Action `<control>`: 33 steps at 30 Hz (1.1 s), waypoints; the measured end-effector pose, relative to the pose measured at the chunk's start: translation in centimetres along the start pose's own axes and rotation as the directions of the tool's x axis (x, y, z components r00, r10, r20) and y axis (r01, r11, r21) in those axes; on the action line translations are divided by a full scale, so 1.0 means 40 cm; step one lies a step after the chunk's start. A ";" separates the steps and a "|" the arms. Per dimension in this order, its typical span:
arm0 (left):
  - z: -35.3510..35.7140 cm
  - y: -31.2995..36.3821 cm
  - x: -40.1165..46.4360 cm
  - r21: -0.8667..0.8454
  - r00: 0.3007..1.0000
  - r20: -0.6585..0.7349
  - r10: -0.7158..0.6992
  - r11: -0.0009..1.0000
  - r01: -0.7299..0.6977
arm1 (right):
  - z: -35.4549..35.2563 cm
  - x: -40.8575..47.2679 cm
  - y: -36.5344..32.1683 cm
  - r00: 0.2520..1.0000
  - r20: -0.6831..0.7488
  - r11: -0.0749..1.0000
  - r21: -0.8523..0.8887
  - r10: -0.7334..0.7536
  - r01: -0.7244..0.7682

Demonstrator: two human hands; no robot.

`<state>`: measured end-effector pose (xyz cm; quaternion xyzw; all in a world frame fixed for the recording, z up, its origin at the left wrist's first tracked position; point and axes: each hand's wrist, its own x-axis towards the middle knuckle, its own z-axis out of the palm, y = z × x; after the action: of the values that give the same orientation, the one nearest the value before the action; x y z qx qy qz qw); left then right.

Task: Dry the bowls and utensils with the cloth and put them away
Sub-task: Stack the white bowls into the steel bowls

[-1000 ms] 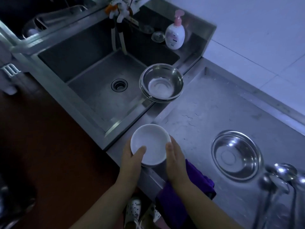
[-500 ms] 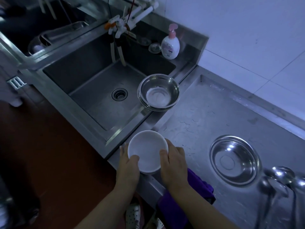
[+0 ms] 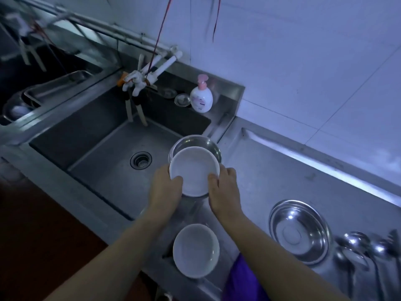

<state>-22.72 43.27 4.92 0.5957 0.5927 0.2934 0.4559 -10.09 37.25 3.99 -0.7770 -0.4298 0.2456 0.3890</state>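
Both hands hold one white bowl (image 3: 193, 169) by its near rim, my left hand (image 3: 165, 185) on its left side and my right hand (image 3: 223, 187) on its right. The bowl hangs just over the stacked steel bowls (image 3: 195, 141) at the sink's right edge and hides most of them. A second white bowl (image 3: 196, 250) sits on the counter's front edge between my forearms. The purple cloth (image 3: 240, 279) hangs over the counter edge under my right arm. A steel bowl (image 3: 300, 231) and several steel ladles and spoons (image 3: 358, 248) lie on the counter at the right.
The steel sink (image 3: 104, 148) with its drain (image 3: 141, 160) lies to the left, a tap (image 3: 138, 81) at its back. A soap pump bottle (image 3: 201, 96) stands on the back ledge. The steel counter (image 3: 271, 170) runs along the tiled wall.
My hands have lifted a white bowl from the counter's front edge and carried it forward, over the stacked steel bowls. A second white bowl now shows where the hands were. The camera has tilted up.
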 end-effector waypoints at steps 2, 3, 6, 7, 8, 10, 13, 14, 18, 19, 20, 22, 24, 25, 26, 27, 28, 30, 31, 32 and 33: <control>-0.003 0.008 0.074 0.074 0.998 0.015 0.068 0.995 -0.069 | 0.017 0.059 -0.015 0.999 -0.032 0.999 -0.031 0.037 -0.038; -0.002 0.010 0.115 0.108 0.995 0.039 0.093 0.989 -0.096 | 0.028 0.087 -0.020 0.997 -0.050 0.997 -0.040 0.062 -0.064; 0.017 0.016 0.231 0.252 0.991 0.107 0.085 0.961 -0.110 | 0.064 0.163 -0.024 0.984 -0.090 0.984 -0.081 0.154 -0.162; 0.022 0.020 0.264 0.323 0.987 0.141 0.082 0.938 -0.124 | 0.076 0.184 -0.023 0.978 -0.096 0.976 -0.092 0.188 -0.197; 0.026 0.023 0.293 0.384 0.980 0.181 0.087 0.911 -0.151 | 0.087 0.202 -0.022 0.971 -0.097 0.967 -0.106 0.221 -0.231; 0.030 0.026 0.343 0.474 0.963 0.247 0.106 0.854 -0.215 | 0.109 0.231 -0.018 0.960 -0.094 0.949 -0.151 0.264 -0.276; 0.033 0.022 0.405 0.554 0.928 0.351 0.126 0.771 -0.314 | 0.136 0.254 -0.013 0.951 -0.094 0.922 -0.232 0.295 -0.309; 0.034 0.023 0.418 0.579 0.917 0.380 0.122 0.742 -0.339 | 0.143 0.259 -0.013 0.946 -0.100 0.912 -0.252 0.308 -0.323; 0.039 0.012 0.439 0.658 0.895 0.430 0.120 0.636 -0.402 | 0.163 0.270 -0.015 0.932 -0.147 0.836 -0.412 0.330 -0.361; 0.039 0.005 0.438 0.655 0.893 0.431 0.129 0.636 -0.408 | 0.165 0.270 -0.014 0.933 -0.151 0.810 -0.464 0.328 -0.360; 0.038 -0.002 0.435 0.642 0.893 0.427 0.140 0.649 -0.408 | 0.168 0.270 -0.013 0.932 -0.152 0.789 -0.497 0.330 -0.361; 0.036 -0.015 0.425 0.586 0.896 0.414 0.159 0.707 -0.396 | 0.173 0.266 -0.010 0.925 -0.154 0.767 -0.520 0.348 -0.375; 0.034 -0.021 0.417 0.537 0.892 0.416 0.179 0.742 -0.400 | 0.178 0.264 -0.005 0.923 -0.158 0.752 -0.540 0.350 -0.377; 0.033 -0.021 0.416 0.523 0.887 0.421 0.190 0.748 -0.409 | 0.181 0.263 -0.002 0.927 -0.159 0.745 -0.556 0.340 -0.369; 0.031 -0.021 0.419 0.513 0.880 0.430 0.201 0.748 -0.422 | 0.182 0.264 0.000 0.931 -0.161 0.736 -0.573 0.328 -0.359; 0.028 -0.022 0.422 0.506 0.872 0.442 0.210 0.744 -0.436 | 0.183 0.264 0.001 0.934 -0.163 0.729 -0.587 0.318 -0.350; 0.026 -0.024 0.425 0.505 0.864 0.454 0.216 0.736 -0.450 | 0.183 0.264 0.002 0.937 -0.163 0.725 -0.598 0.308 -0.343; 0.024 -0.028 0.431 0.523 0.847 0.469 0.249 0.695 -0.494 | 0.183 0.261 0.004 0.944 -0.161 0.717 -0.616 0.290 -0.325; 0.026 -0.030 0.433 0.539 0.840 0.472 0.268 0.667 -0.515 | 0.183 0.258 0.005 0.947 -0.158 0.712 -0.627 0.281 -0.316; 0.028 -0.031 0.435 0.553 0.837 0.471 0.280 0.645 -0.527 | 0.184 0.256 0.006 0.949 -0.157 0.709 -0.634 0.272 -0.308; 0.031 -0.031 0.437 0.564 0.835 0.472 0.283 0.631 -0.533 | 0.184 0.255 0.008 0.952 -0.156 0.708 -0.639 0.262 -0.300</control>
<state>-19.99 59.91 -0.03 0.8803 0.4163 0.0474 0.2227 -10.02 48.81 -0.99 -0.9260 -0.3546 0.1145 0.0613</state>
